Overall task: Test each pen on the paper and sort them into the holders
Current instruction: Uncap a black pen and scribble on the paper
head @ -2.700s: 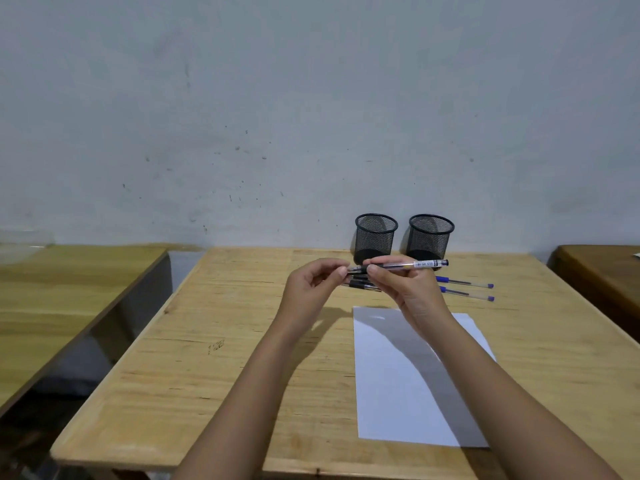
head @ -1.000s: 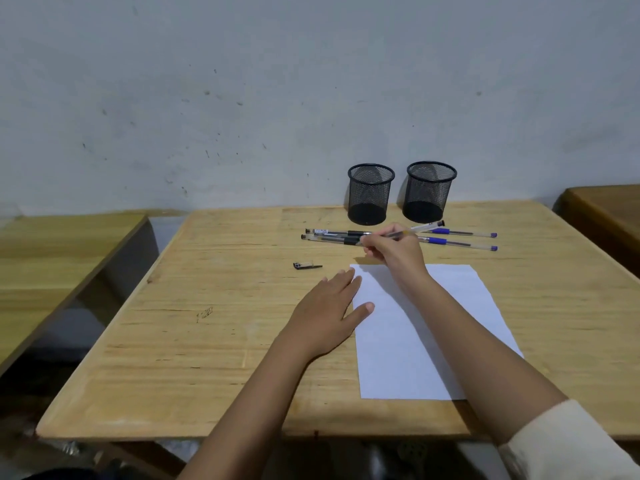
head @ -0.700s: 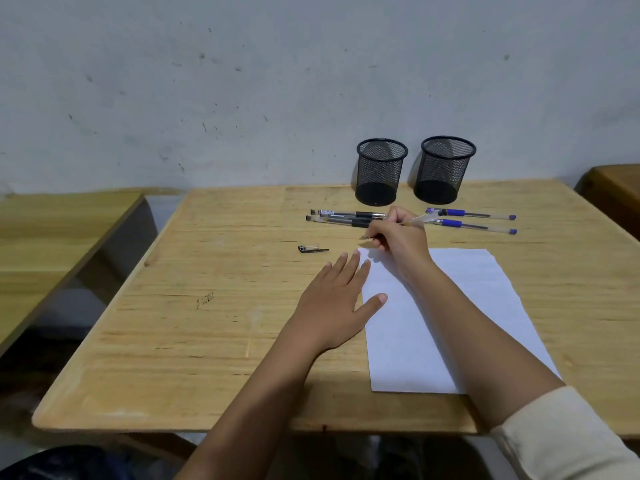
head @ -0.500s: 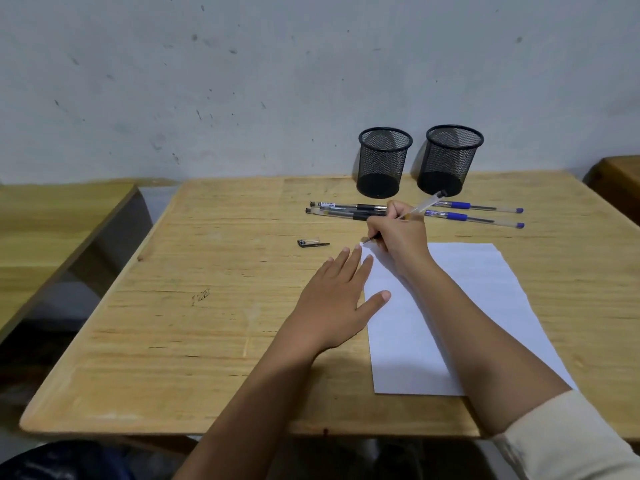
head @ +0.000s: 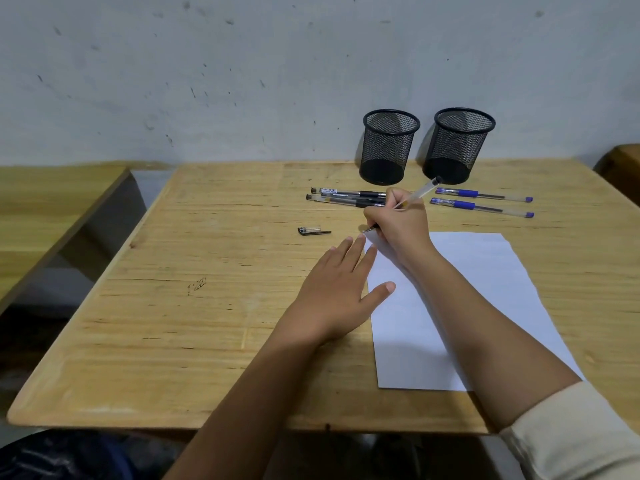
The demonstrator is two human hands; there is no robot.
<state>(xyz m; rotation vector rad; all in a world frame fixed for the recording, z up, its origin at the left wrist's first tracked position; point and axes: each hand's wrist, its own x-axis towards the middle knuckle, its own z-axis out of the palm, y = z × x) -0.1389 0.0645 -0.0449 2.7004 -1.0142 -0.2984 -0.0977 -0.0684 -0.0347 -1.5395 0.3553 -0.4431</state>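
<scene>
The wooden table [head: 207, 341] carries a small dark scribble mark [head: 196, 285] on its surface, well to the left of the left hand. A second wooden table [head: 52, 202] stands further left, separated by a gap. The corner of a third wooden surface [head: 621, 168] appears far right of the right hand. Behind, a grey, speckled wall [head: 242, 64] spans the view. A dark object [head: 69, 459], not identifiable, lies below the near table edge.

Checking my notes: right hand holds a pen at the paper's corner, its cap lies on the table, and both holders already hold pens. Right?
Not quite: in the head view both holders are empty. The rest stands.
</scene>
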